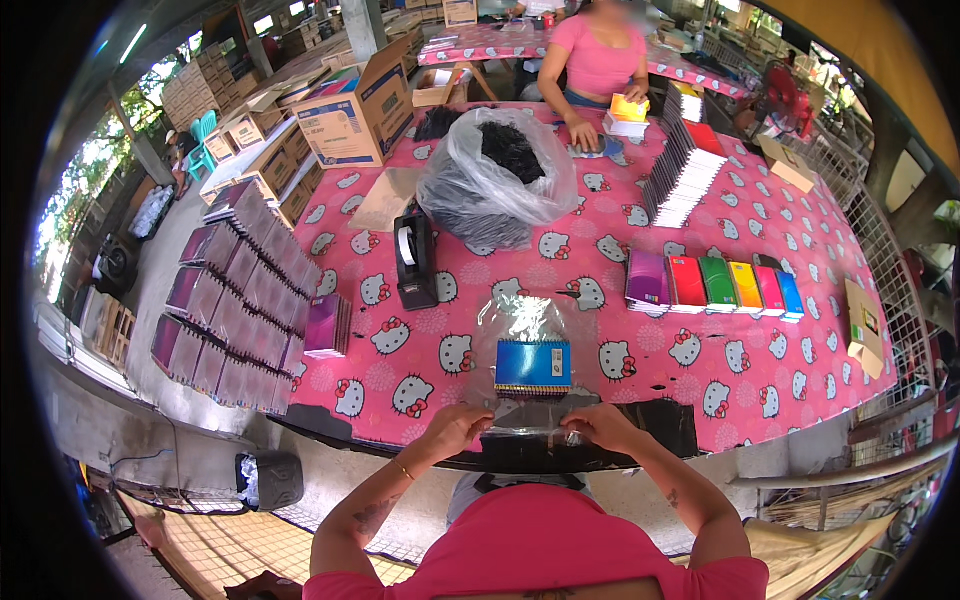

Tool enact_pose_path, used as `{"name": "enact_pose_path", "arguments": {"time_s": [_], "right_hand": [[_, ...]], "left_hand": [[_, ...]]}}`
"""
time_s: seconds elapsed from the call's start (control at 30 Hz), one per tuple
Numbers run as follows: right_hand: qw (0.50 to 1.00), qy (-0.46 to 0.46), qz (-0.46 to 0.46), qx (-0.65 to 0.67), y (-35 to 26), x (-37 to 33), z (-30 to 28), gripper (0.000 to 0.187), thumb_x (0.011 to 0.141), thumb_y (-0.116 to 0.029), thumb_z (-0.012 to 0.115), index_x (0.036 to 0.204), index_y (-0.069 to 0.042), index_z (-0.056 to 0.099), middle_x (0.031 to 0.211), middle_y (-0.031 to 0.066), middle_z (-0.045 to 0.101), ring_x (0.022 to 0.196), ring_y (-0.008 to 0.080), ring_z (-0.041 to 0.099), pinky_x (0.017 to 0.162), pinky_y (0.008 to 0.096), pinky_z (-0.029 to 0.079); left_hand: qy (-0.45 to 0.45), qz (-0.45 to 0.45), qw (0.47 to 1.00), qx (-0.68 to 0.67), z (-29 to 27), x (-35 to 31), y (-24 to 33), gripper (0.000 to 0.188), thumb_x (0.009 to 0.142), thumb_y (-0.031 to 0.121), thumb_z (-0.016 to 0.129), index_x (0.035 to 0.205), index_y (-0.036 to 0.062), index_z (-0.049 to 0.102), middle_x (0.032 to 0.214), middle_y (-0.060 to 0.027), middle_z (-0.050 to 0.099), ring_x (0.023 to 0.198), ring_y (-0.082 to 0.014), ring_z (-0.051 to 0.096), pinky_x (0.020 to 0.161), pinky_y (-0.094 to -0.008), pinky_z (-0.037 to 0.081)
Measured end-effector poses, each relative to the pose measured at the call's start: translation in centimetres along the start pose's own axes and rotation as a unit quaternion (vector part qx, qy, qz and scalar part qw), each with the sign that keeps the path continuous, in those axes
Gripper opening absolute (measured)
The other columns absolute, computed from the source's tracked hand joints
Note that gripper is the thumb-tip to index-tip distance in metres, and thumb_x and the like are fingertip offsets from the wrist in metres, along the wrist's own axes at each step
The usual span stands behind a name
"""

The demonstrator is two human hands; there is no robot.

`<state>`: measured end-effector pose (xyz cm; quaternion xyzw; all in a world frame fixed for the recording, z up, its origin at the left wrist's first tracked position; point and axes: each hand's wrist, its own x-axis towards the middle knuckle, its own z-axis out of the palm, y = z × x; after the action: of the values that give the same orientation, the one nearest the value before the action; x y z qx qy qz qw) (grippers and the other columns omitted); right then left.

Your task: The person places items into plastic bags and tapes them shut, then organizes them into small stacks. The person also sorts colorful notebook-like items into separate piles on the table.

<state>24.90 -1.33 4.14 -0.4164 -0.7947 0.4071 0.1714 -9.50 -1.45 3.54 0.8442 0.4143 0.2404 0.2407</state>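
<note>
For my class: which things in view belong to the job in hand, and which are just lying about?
In the job:
Blue notebook
Clear plastic, its near edge held by the left hand and right hand
Probably the row of coloured notebooks

Apparently just lying about:
Teal chair
Dark bin on the floor
Flat brown cardboard on the table

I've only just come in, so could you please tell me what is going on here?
The person's left hand and right hand pinch the near edge of clear plastic around a blue spiral notebook; whether it is fully inside, I cannot tell. Across the table, a co-worker has one hand at yellow notebooks. Purple notebooks stand stacked at the left; a multicoloured row lies at the right.
</note>
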Motion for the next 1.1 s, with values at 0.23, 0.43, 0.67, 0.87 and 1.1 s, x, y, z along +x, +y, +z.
{"name": "enact_pose_path", "arguments": {"time_s": [0.23, 0.43, 0.67, 0.87, 1.1], "right_hand": [[0.998, 0.044, 0.015, -0.05, 0.5, 0.0, 0.4, 0.016, 0.09, -0.013, 0.065, 0.106, -0.011, 0.065, 0.089, 0.0099, 0.071, 0.084, 0.0303, 0.069, 0.072, 0.0405, 0.052], [0.998, 0.04, 0.001, -0.057, -0.4, 0.1, 0.2, 0.017, 0.091, -0.015, 0.064, 0.108, -0.013, 0.064, 0.088, 0.0095, 0.071, 0.083, 0.0301, 0.069, 0.072, 0.0408, 0.053], [0.994, 0.013, -0.006, -0.107, -1.4, 0.3, 0.2, 0.019, 0.09, -0.017, 0.065, 0.108, -0.011, 0.063, 0.091, 0.0104, 0.071, 0.084, 0.0321, 0.068, 0.075, 0.0425, 0.053], [0.988, 0.097, 0.039, -0.117, -2.9, 1.0, 0.1, 0.022, 0.089, -0.021, 0.068, 0.108, -0.011, 0.066, 0.096, 0.0163, 0.068, 0.085, 0.035, 0.068, 0.075, 0.0437, 0.052], [0.979, 0.193, 0.058, -0.022, -3.5, 2.6, -2.9, 0.024, 0.09, -0.022, 0.068, 0.108, -0.005, 0.066, 0.104, 0.0165, 0.069, 0.089, 0.0329, 0.069, 0.077, 0.0405, 0.053]], "left_hand": [[-0.015, -0.031, 0.999, -0.041, 0.1, 0.5, -0.9, 0.019, 0.083, 0.013, 0.073, 0.1, 0.007, 0.068, 0.08, -0.0074, 0.067, 0.077, -0.0265, 0.067, 0.065, -0.0378, 0.052], [-0.054, 0.057, 0.996, -0.035, -0.8, 0.9, -0.8, 0.014, 0.083, 0.014, 0.073, 0.094, 0.0065, 0.069, 0.083, -0.0087, 0.067, 0.075, -0.0291, 0.066, 0.065, -0.0393, 0.052], [-0.097, -0.076, 0.988, -0.093, -1.7, 2.0, 1.0, 0.018, 0.087, 0.018, 0.071, 0.1, 0.0068, 0.07, 0.084, -0.0092, 0.07, 0.077, -0.0274, 0.068, 0.069, -0.0376, 0.053], [0.055, -0.037, 0.996, -0.062, -3.0, 2.8, 0.3, 0.018, 0.09, 0.012, 0.064, 0.106, 0.0044, 0.068, 0.087, -0.0112, 0.071, 0.083, -0.0222, 0.07, 0.072, -0.0344, 0.054], [0.037, -0.246, 0.876, -0.414, -1.8, 5.3, -4.0, 0.02, 0.094, 0.011, 0.065, 0.107, -0.0028, 0.068, 0.098, -0.0043, 0.069, 0.093, -0.0118, 0.065, 0.081, -0.0277, 0.054]]}}
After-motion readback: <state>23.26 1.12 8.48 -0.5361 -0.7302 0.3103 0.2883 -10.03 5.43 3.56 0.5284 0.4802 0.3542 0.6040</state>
